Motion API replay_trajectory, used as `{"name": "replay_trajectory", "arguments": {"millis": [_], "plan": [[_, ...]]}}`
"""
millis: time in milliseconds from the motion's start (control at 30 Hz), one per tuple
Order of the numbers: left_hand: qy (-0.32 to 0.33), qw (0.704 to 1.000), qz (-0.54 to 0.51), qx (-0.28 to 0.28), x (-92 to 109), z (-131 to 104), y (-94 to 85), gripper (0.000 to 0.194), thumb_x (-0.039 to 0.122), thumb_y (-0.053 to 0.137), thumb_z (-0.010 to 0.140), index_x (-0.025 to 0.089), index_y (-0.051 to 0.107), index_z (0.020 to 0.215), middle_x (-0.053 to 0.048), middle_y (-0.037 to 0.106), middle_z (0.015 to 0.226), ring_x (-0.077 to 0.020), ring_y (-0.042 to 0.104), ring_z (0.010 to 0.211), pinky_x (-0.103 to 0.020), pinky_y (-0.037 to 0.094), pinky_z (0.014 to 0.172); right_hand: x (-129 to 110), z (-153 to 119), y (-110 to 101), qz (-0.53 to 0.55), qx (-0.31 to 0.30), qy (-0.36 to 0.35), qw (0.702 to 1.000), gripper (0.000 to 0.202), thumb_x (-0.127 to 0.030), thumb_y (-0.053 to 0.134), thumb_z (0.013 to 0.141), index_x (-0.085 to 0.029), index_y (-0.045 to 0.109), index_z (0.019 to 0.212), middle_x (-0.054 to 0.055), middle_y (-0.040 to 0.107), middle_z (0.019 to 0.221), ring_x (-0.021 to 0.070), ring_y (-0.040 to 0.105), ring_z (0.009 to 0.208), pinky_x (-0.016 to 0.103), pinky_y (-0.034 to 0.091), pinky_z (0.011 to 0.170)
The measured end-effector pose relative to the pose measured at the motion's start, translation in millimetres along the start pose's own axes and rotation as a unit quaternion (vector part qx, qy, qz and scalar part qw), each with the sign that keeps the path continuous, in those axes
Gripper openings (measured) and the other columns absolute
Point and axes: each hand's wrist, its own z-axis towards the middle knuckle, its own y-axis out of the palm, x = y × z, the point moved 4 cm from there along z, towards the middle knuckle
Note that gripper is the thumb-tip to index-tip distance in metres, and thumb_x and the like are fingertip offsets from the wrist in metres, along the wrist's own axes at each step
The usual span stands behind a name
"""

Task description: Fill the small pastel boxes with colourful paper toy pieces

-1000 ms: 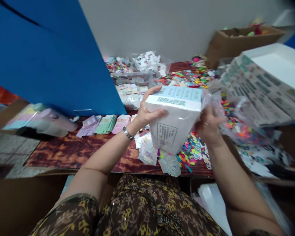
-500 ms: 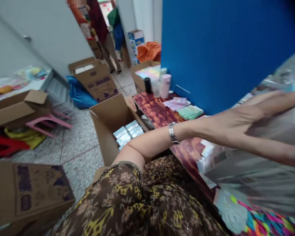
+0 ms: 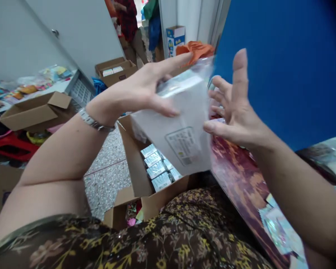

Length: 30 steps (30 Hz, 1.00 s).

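Observation:
My left hand (image 3: pixel 145 87), with a metal watch band on the wrist, grips a white package (image 3: pixel 182 130) in clear plastic, thumb on its face and fingers over the top. A printed label shows on the package's lower part. On the right side of the package is my right hand (image 3: pixel 235 108), its fingers apart and thumb pointing at the edge; whether it touches is unclear. Below the package stands an open cardboard box (image 3: pixel 131 160) holding several small silvery-white boxes (image 3: pixel 156 170).
A reddish patterned table (image 3: pixel 240 179) with plastic packets (image 3: pixel 280 228) lies to the right, beside a blue panel (image 3: pixel 277 67). More cartons (image 3: pixel 30 116) stand at the left. A person (image 3: pixel 128 26) stands in the doorway.
The view has turned. Both hands have come from the right side to above the open box, and the white package is now in my left hand.

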Motion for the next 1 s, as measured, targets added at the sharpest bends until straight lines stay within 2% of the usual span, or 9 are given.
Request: {"name": "replay_trajectory", "arguments": {"millis": [67, 167, 233, 300, 400, 567, 667, 833, 1000], "plan": [[-0.075, 0.997, 0.006, 0.026, -57, -20, 9.2, 0.077, 0.058, 0.024, 0.092, 0.008, 0.020, 0.151, -0.005, 0.059, 0.122, -0.0294, 0.061, 0.114, -0.060, 0.042, 0.088, 24, 8, 20, 0.010, -0.016, 0.020, 1.000, 0.106, -0.049, 0.079, 0.076, -0.043, 0.010, 0.155, 0.008, 0.034, 0.158, 0.0328, 0.051, 0.131, 0.042, 0.056, 0.088], [-0.148, 0.984, 0.013, 0.103, -137, -50, 38.4, 0.092, 0.058, 0.065, 0.077, 0.013, 0.031, 0.149, -0.010, 0.059, 0.130, -0.0296, 0.059, 0.118, -0.057, 0.042, 0.099, 64, 2, 33, 0.048, 0.009, 0.064, 0.997, 0.104, -0.045, 0.078, 0.077, -0.043, 0.009, 0.156, 0.010, 0.037, 0.155, 0.0288, 0.058, 0.121, 0.037, 0.060, 0.080], [-0.216, 0.957, 0.016, 0.192, -174, -69, 67.2, 0.106, 0.053, 0.084, 0.057, 0.017, 0.039, 0.147, -0.014, 0.056, 0.136, -0.0357, 0.056, 0.123, -0.052, 0.045, 0.105, 88, -9, 36, 0.074, 0.016, 0.097, 0.992, 0.103, -0.043, 0.076, 0.079, -0.042, 0.007, 0.156, 0.011, 0.042, 0.151, 0.0253, 0.063, 0.112, 0.034, 0.061, 0.075], [-0.328, 0.913, 0.030, 0.240, -196, -84, 105.3, 0.114, 0.045, 0.087, 0.052, 0.016, 0.034, 0.149, -0.017, 0.056, 0.135, -0.0388, 0.054, 0.124, -0.056, 0.044, 0.106, 105, -19, 36, 0.085, 0.012, 0.118, 0.989, 0.102, -0.039, 0.074, 0.081, -0.040, 0.005, 0.157, 0.012, 0.044, 0.148, 0.0231, 0.066, 0.105, 0.034, 0.062, 0.073], [-0.478, 0.831, 0.051, 0.281, -202, -98, 166.7, 0.112, 0.043, 0.080, 0.063, 0.015, 0.021, 0.154, -0.018, 0.054, 0.134, -0.0363, 0.053, 0.125, -0.051, 0.042, 0.108, 118, -30, 32, 0.074, 0.005, 0.125, 0.989, 0.100, -0.036, 0.072, 0.081, -0.038, 0.006, 0.157, 0.013, 0.045, 0.147, 0.0224, 0.066, 0.101, 0.035, 0.062, 0.073], [-0.682, 0.663, 0.049, 0.303, -182, -106, 258.3, 0.098, 0.052, 0.060, 0.084, 0.016, 0.001, 0.153, -0.021, 0.037, 0.146, -0.0322, 0.039, 0.139, -0.043, 0.034, 0.114, 128, -49, 23, 0.047, -0.007, 0.125, 0.991, 0.095, -0.035, 0.068, 0.085, -0.036, 0.007, 0.157, 0.013, 0.054, 0.138, 0.0198, 0.069, 0.093, 0.037, 0.062, 0.076], [-0.712, 0.638, 0.030, 0.293, -174, -96, 302.9, 0.098, 0.052, 0.056, 0.087, 0.011, -0.004, 0.151, -0.026, 0.030, 0.146, -0.0350, 0.031, 0.143, -0.045, 0.032, 0.115, 133, -63, 23, 0.023, -0.041, 0.129, 0.991, 0.087, -0.036, 0.064, 0.088, -0.034, 0.011, 0.157, 0.013, 0.059, 0.131, 0.0202, 0.070, 0.092, 0.038, 0.062, 0.074], [-0.741, 0.621, -0.006, 0.257, -171, -74, 360.9, 0.099, 0.051, 0.061, 0.083, 0.011, 0.001, 0.151, -0.025, 0.035, 0.139, -0.0370, 0.038, 0.138, -0.047, 0.036, 0.111, 133, -82, 29, -0.042, -0.112, 0.120, 0.986, 0.075, -0.035, 0.059, 0.092, -0.032, 0.020, 0.156, 0.011, 0.062, 0.127, 0.0197, 0.070, 0.093, 0.041, 0.060, 0.087], [-0.746, 0.626, -0.019, 0.228, -194, -51, 371.1, 0.102, 0.054, 0.064, 0.080, 0.016, 0.003, 0.152, -0.024, 0.029, 0.141, -0.0402, 0.040, 0.133, -0.051, 0.042, 0.103, 132, -93, 30, -0.081, -0.136, 0.107, 0.982, 0.070, -0.032, 0.055, 0.095, -0.032, 0.021, 0.156, 0.010, 0.062, 0.128, 0.0205, 0.069, 0.099, 0.040, 0.059, 0.091]]}}
